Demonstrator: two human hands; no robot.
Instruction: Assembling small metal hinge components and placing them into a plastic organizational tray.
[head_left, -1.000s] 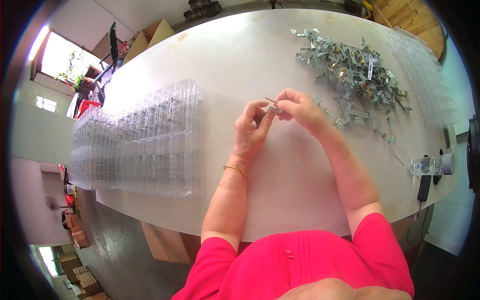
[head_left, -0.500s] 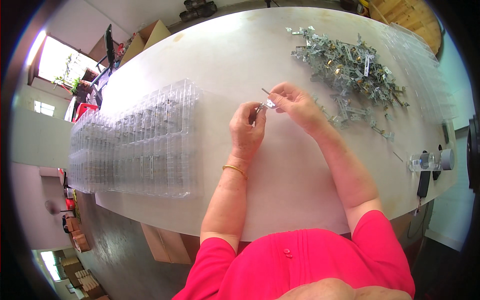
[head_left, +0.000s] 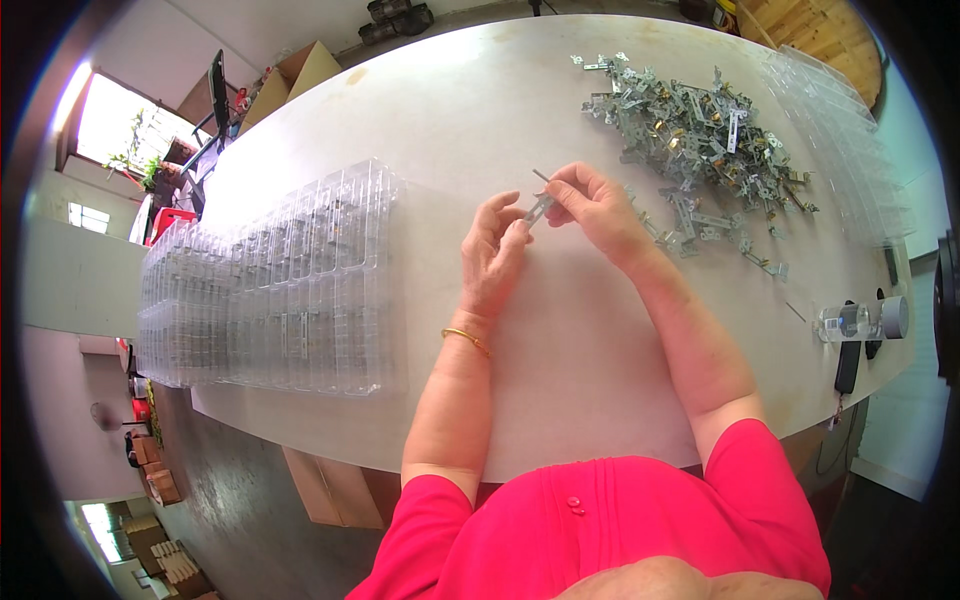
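Above the middle of the pale table, my two hands meet at a small silvery metal bracket (head_left: 538, 211). My left hand (head_left: 489, 252) has its thumb and a fingertip at the bracket's lower end, with another finger lifted off. My right hand (head_left: 597, 208) pinches the other end between thumb and fingers. A thin dark rod (head_left: 541, 174) pokes out past the fingers of that same hand, its other end hidden in the grip. Close to the right hand lies a large heap of similar metal brackets (head_left: 690, 130), some with brass-coloured bits.
Stacked clear plastic trays (head_left: 310, 345) with metal parts in their slots stand on the left. More clear trays (head_left: 840, 150) lie at the far right. A clear bottle (head_left: 850, 323) and a black object (head_left: 847, 368) are by the right edge, with a thin rod (head_left: 795, 312) nearby.
My left fingers have spread and lifted, uncovering more of the bracket, which is now tilted differently. The rod in my right hand has shifted slightly right and up.
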